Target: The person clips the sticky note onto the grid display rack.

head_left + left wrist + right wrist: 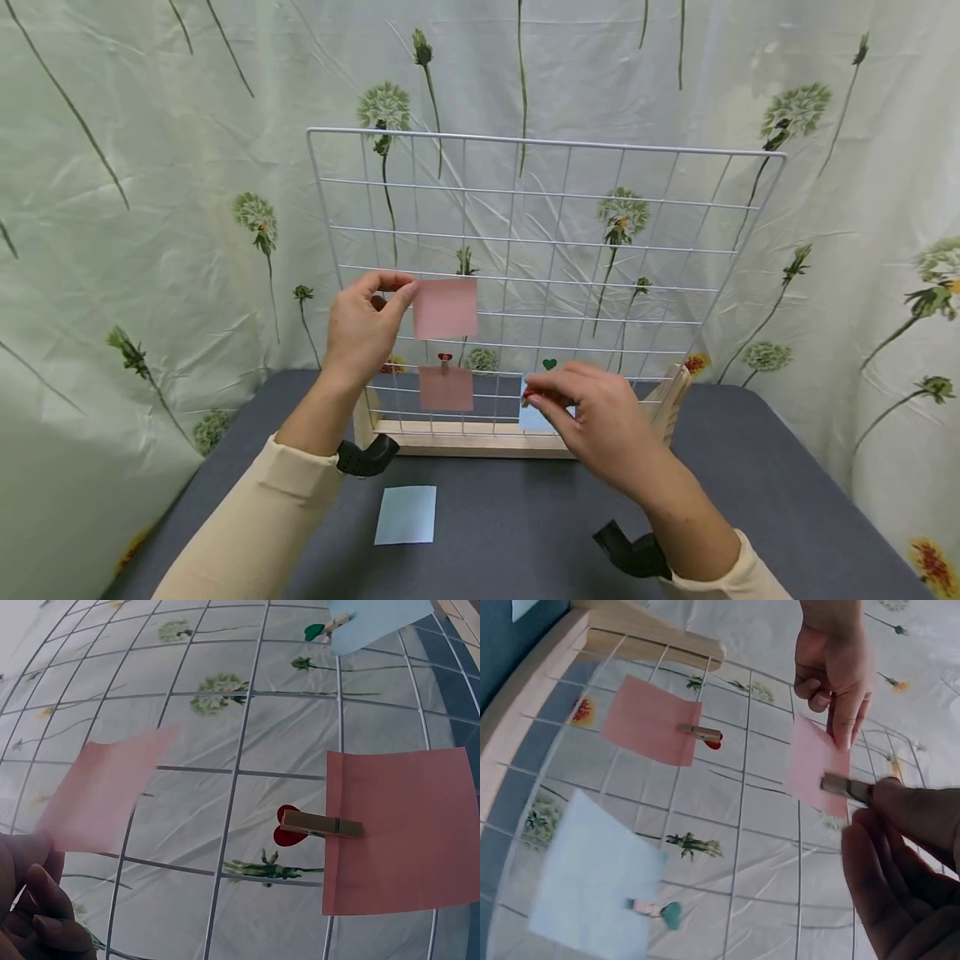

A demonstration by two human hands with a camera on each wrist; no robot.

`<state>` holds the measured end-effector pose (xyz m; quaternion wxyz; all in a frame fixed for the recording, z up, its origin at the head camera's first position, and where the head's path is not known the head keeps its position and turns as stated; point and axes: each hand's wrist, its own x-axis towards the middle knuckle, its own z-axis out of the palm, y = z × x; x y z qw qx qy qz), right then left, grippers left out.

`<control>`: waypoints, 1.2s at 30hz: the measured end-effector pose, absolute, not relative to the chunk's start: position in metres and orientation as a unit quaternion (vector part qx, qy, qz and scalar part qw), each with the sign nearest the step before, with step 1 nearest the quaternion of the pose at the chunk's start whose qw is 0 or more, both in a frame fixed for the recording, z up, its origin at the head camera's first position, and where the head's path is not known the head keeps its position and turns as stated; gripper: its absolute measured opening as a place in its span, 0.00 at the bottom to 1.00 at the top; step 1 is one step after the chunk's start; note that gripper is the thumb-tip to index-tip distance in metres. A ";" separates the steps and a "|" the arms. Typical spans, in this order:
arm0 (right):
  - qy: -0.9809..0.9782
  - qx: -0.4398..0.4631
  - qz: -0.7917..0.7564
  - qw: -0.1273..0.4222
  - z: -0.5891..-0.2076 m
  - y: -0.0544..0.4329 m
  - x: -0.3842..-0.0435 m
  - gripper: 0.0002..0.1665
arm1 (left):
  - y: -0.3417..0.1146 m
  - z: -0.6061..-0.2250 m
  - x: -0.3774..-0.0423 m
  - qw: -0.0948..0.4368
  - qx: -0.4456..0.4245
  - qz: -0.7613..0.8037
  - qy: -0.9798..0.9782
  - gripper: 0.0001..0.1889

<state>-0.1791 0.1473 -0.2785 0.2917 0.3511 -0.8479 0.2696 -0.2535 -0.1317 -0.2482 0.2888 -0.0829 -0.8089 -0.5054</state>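
My left hand (363,325) pinches the left corner of a pink paper square (446,308) in front of the white wire grid (540,197). In the right wrist view, a small wooden clothespin (846,787) sits between the thumb and fingers of my right hand (907,862); the head view shows red on it. Lower on the grid, a second pink square (405,832) hangs from a clothespin with a red heart (322,823). A blue paper square (592,877) hangs from a clothespin with a green heart (656,911), partly behind my right hand in the head view.
Another blue paper square (406,515) lies on the dark grey table (510,525), near the front. A wooden base (480,442) holds the grid upright. Behind it hangs a pale curtain (187,208) with a dandelion print. Black straps (369,457) circle both wrists.
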 end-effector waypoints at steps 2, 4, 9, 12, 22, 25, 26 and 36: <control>-0.854 0.341 0.259 0.297 -0.269 0.140 -0.186 0.10 | -0.131 -0.249 -0.255 0.294 -0.084 -0.509 -0.805 0.09; -0.856 0.338 0.253 0.298 -0.259 0.134 -0.194 0.10 | -0.131 -0.250 -0.256 0.301 -0.087 -0.510 -0.801 0.09; -0.843 0.354 0.245 0.323 -0.238 0.119 -0.212 0.10 | -0.128 -0.252 -0.257 0.328 -0.092 -0.498 -0.798 0.08; -0.838 0.356 0.235 0.340 -0.227 0.112 -0.222 0.10 | -0.127 -0.253 -0.258 0.343 -0.093 -0.489 -0.797 0.08; -0.846 0.343 0.200 0.356 -0.204 0.084 -0.245 0.12 | -0.127 -0.254 -0.258 0.373 -0.096 -0.467 -0.796 0.10; -0.840 0.347 0.196 0.368 -0.199 0.078 -0.251 0.11 | -0.127 -0.254 -0.260 0.384 -0.100 -0.462 -0.793 0.09; -0.838 0.348 0.196 0.372 -0.198 0.076 -0.253 0.10 | -0.127 -0.255 -0.260 0.387 -0.101 -0.460 -0.793 0.09; -0.856 0.321 0.160 0.374 -0.191 0.062 -0.260 0.10 | -0.127 -0.258 -0.263 0.404 -0.103 -0.461 -0.783 0.08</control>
